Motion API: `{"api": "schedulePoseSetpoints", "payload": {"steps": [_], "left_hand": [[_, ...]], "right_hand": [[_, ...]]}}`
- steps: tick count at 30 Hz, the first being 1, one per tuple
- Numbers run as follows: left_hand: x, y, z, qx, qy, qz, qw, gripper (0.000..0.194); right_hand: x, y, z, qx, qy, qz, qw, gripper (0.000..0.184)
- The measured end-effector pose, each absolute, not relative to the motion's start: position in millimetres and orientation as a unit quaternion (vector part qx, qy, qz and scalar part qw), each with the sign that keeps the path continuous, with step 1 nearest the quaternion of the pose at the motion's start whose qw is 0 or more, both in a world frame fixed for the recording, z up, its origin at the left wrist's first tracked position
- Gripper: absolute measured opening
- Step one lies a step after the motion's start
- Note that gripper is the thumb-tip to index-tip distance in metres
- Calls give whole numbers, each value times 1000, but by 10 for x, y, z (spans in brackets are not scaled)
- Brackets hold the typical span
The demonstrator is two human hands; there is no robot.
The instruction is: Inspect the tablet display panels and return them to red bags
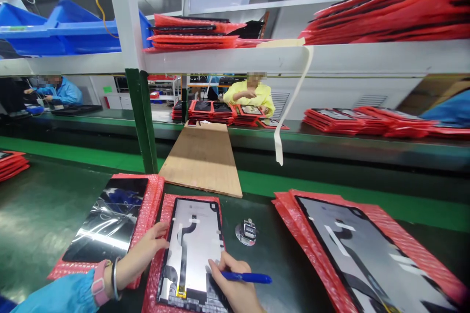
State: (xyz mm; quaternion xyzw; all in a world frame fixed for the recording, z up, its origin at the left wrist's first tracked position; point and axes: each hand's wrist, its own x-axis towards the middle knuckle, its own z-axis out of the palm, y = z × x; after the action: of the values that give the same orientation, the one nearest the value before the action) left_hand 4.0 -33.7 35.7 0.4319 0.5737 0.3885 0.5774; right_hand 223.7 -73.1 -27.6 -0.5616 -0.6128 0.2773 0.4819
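Note:
A tablet screen panel (205, 234) lies back side up on a red bubble-wrap bag (152, 279) in front of me. Across its silver back run a dark flex cable and several pieces of white tape. My left hand (141, 252) rests at the panel's left edge, fingers apart, holding nothing. In my right hand (235, 279) is a blue pen (249, 278), over the panel's lower right part; its tip is hidden by the fingers. Left of my left hand lies a glossy black screen (110, 220) on red bags.
A metal tally counter (246, 231) sits right of the panel. Another panel (360, 249) lies on stacked red bags at right. A wooden board (205, 156) spans to the far bench, where a person in yellow (253, 95) sits. Tape (293, 102) hangs from the shelf (227, 61).

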Motion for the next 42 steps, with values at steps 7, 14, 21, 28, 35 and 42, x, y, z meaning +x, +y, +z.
{"api": "schedulePoseSetpoints", "payload": {"steps": [7,14,21,28,35,42], "left_hand": [[88,-252,385,396,562,406,602,53],[135,-238,535,345,572,408,622,51],[201,-60,603,334,588,396,621,28],[533,-56,588,393,510,319,696,10],[597,-19,795,419,463,415,661,20],[523,-44,1398,469,382,526,598,45]], "right_hand": [[2217,-706,-193,-540,-654,290,443,39],[2244,-708,-203,-541,-620,332,462,43],[2236,-687,-231,-535,-517,425,516,52],[2224,-655,-90,-501,-456,478,559,57],[2471,-693,77,-507,-402,422,635,54],[2690,-651,576,-490,-392,389,674,45]]}}
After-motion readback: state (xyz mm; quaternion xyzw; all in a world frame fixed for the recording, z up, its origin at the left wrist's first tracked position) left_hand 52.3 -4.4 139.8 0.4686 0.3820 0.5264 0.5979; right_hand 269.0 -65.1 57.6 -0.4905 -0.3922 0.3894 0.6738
